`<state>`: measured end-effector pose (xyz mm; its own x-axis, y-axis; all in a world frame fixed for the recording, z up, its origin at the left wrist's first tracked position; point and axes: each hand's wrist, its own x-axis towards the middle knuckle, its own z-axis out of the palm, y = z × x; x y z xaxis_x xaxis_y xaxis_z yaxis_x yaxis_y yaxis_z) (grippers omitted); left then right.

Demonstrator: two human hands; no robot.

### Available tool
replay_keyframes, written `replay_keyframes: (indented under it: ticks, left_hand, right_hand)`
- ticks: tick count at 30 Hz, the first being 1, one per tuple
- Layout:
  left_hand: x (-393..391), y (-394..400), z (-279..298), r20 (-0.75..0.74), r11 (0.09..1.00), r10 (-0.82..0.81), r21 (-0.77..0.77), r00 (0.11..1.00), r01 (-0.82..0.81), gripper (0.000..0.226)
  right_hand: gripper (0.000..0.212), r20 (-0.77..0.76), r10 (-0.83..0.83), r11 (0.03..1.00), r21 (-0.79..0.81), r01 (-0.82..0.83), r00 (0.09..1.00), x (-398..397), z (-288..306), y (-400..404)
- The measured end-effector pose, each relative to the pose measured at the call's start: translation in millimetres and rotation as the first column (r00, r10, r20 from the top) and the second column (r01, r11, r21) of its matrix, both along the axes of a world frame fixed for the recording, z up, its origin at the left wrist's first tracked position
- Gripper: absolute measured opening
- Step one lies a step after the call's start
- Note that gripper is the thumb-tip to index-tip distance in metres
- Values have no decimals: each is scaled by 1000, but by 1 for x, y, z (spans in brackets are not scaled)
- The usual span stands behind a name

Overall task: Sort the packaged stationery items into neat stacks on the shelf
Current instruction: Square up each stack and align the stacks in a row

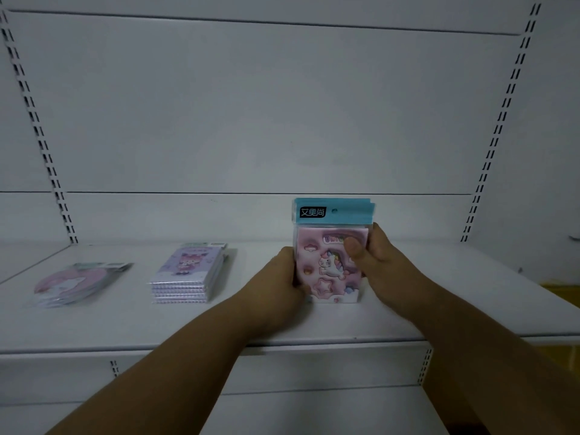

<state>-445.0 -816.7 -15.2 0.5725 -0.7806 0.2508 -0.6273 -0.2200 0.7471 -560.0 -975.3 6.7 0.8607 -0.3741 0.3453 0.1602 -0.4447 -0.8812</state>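
While your left hand (284, 274) and right hand (373, 255) clasp the unicorn packs (329, 262) from either side, the bundle stands upright on the white shelf (282, 324). Left of that bundle lies the purple notebook stack (188, 274), and farther left the round pink packs (75, 282).

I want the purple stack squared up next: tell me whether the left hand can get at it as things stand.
Probably yes, once it lets go: the left hand grips the unicorn packs, and bare shelf lies between it and the purple stack.
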Motion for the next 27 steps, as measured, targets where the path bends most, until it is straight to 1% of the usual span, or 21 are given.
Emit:
replay_keyframes:
  ticks: [1,3,5,6,7,9,12,14,16,17,18,19,21,23,24,26,27]
  left_hand:
    - [1,0,1,-30,1000,6,-6,1000,-6,34]
    - [3,2,6,-86,999,37,14,996,-36,32]
    - [6,3,10,-104,996,71,56,992,-66,32]
    - [8,3,10,-102,994,88,74,991,-80,32]
    - [9,2,11,-105,991,107,92,989,-97,32]
    - [13,0,10,-96,983,152,116,984,-141,29]
    - [15,-2,12,-20,953,236,199,972,-227,31]
    - [14,-4,13,178,913,221,307,959,-268,35]
    - [12,-6,9,363,898,179,319,914,-302,34]
    - [12,-6,7,403,896,193,300,895,-328,35]
    - [12,-6,6,438,885,202,301,876,-355,39]
    - [12,-6,5,453,878,232,283,861,-386,43]
    - [11,-4,3,434,878,309,211,846,-429,48]
    - [10,4,0,415,888,347,144,841,-437,48]
    - [10,11,-1,421,892,342,134,840,-431,49]
    - [10,20,-6,466,893,294,178,835,-414,50]
    - [10,23,-9,485,889,271,206,832,-409,49]
  right_hand:
    - [50,-17,-37,999,-26,37,999,1,3,-1]
    - [42,-69,-131,991,-40,128,989,7,7,-5]
    - [36,-161,-149,986,55,159,976,18,10,-9]
    - [36,-209,-147,980,105,171,967,24,11,-10]
    - [38,-248,-158,974,119,192,956,30,11,-11]
    - [42,-313,-217,966,69,250,925,40,12,-14]
    - [47,-413,-279,952,2,307,867,51,9,-18]
    - [50,-467,-337,940,-122,318,818,58,5,-20]
    - [52,-455,-439,892,-327,313,775,63,1,-21]
    - [51,-425,-492,846,-440,302,760,65,0,-21]
    - [50,-393,-532,801,-521,295,750,65,0,-20]
    - [52,-377,-551,778,-556,294,745,64,0,-18]
    - [61,-361,-551,776,-553,303,753,53,2,-16]
    - [69,-314,-514,784,-550,289,798,33,0,-14]
    - [71,-296,-473,791,-557,253,830,22,-2,-11]
    - [68,-283,-394,785,-599,160,875,0,-6,-3]
    - [61,-290,-370,774,-622,120,883,-8,-9,0]
